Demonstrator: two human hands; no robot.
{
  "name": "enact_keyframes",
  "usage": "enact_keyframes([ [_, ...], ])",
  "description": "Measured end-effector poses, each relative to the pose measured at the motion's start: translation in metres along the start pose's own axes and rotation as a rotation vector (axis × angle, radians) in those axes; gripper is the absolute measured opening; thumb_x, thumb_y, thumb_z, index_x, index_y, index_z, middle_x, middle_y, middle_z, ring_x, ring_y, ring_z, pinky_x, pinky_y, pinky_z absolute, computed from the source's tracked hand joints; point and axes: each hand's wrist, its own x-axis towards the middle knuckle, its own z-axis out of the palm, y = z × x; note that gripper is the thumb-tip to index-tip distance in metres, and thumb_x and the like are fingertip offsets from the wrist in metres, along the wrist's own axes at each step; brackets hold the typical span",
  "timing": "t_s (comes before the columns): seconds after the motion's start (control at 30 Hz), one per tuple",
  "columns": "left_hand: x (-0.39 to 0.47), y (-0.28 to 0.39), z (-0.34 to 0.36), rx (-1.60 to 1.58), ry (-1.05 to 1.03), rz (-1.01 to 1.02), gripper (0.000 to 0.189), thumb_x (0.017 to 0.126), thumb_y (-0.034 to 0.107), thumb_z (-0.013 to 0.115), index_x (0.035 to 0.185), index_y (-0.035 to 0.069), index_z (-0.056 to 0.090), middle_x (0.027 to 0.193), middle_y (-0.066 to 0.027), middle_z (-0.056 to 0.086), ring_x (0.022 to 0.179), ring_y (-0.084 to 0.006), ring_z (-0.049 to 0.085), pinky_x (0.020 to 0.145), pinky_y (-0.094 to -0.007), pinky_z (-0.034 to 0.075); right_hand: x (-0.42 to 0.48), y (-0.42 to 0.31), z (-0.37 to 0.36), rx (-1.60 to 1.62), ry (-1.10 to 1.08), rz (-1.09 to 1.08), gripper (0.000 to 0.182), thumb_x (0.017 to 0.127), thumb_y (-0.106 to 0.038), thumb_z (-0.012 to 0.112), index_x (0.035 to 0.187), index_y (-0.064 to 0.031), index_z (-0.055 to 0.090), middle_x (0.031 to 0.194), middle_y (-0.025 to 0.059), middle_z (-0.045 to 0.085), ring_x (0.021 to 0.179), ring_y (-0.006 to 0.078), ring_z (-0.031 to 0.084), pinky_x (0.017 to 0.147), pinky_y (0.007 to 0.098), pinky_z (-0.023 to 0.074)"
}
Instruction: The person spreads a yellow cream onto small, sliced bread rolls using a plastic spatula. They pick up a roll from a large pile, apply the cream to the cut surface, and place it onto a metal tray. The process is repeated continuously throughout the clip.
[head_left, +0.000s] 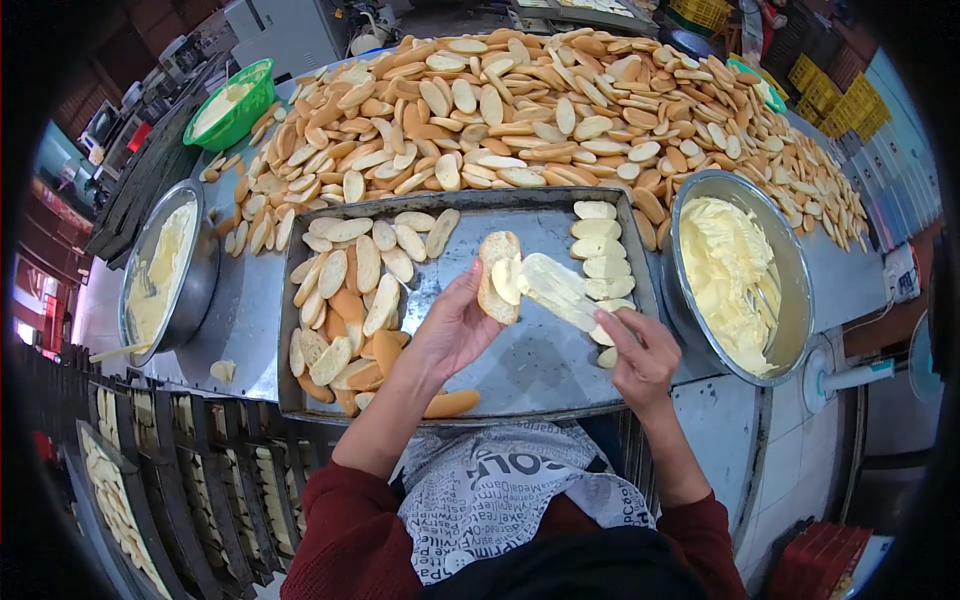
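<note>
My left hand (455, 322) grips a halved bread slice (496, 255), cut face up, above a metal baking tray (517, 375). A dab of pale yellow cream sits on the slice's middle. My right hand (645, 352) holds a flat, translucent spatula (559, 289) smeared with cream, its tip touching the dab. Along the tray's right side runs a column of cream-coated slices (604, 249). Plain bread slices (367, 262) lie loosely on the tray's left, some cut face up, others crust up. To the right of the tray stands a steel bowl of cream (724, 277).
A large heap of sliced bread (480, 112) covers the table's far side. At left are another steel bowl (161, 274) with a pale handle over its rim and a green basin (232, 105). Racked trays of slices (202, 480) stand below left. A fan (825, 379) is at right.
</note>
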Motion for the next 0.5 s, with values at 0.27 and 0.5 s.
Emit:
enact_keyframes([
  [0.27, 0.009, -0.004, -0.011, 0.069, 0.055, 0.001, 0.046, 0.099, 0.029, 0.050, 0.136, 0.003, 0.043, 0.123, -0.0125, 0.059, 0.111, -0.0210, 0.059, 0.092, -0.0319, 0.052, 0.009, -0.021, -0.015, 0.866, -0.266, 0.772, 0.024, 0.095, -0.005, 0.056, 0.115, 0.0027, 0.065, 0.078, 0.0089, 0.069, 0.050, 0.0058, 0.047, 0.047, 0.0208, 0.0390],
  [0.5, 0.010, 0.012, -0.025, 0.042, -0.066, 0.038, 0.046, 0.098, 0.028, 0.052, 0.136, 0.003, 0.043, 0.122, -0.0134, 0.058, 0.110, -0.0209, 0.060, 0.093, -0.0320, 0.052, 0.007, -0.009, -0.024, 0.918, -0.554, 1.071, 0.025, 0.092, -0.004, 0.059, 0.115, 0.0020, 0.066, 0.078, 0.0105, 0.069, 0.048, 0.0048, 0.041, 0.043, 0.0201, 0.0328],
])
